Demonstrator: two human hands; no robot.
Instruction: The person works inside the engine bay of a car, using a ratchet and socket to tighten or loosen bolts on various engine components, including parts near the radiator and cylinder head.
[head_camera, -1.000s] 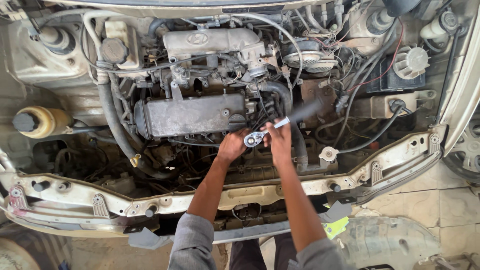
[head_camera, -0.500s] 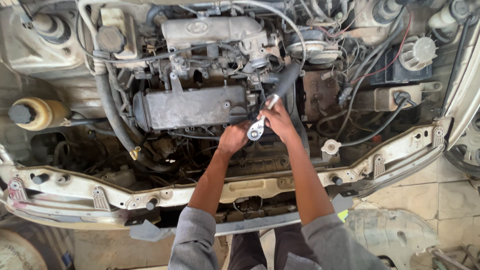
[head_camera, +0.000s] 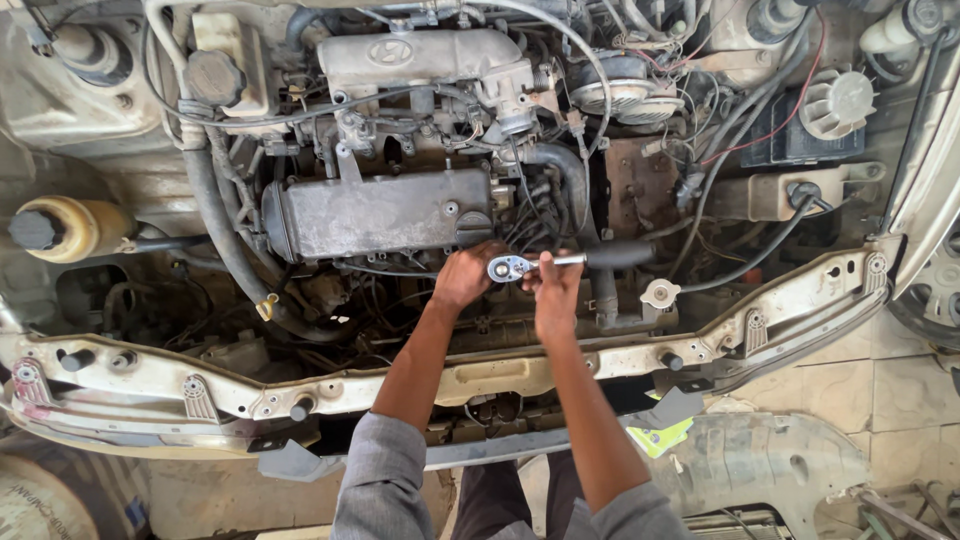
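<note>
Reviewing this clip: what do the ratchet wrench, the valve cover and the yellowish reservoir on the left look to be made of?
Ratchet wrench: bright polished metal head and shaft, likely chromed steel, with a matte black grip, probably rubber or plastic. Valve cover: dull grey metal, looks like cast aluminium, grimy and unpainted. Reservoir: translucent yellowed plastic with a black plastic cap.

The open engine bay (head_camera: 120, 370) carries the grey valve cover (head_camera: 380, 212), a yellow reservoir (head_camera: 70, 228) at its left, black hoses (head_camera: 215, 230) between
</note>
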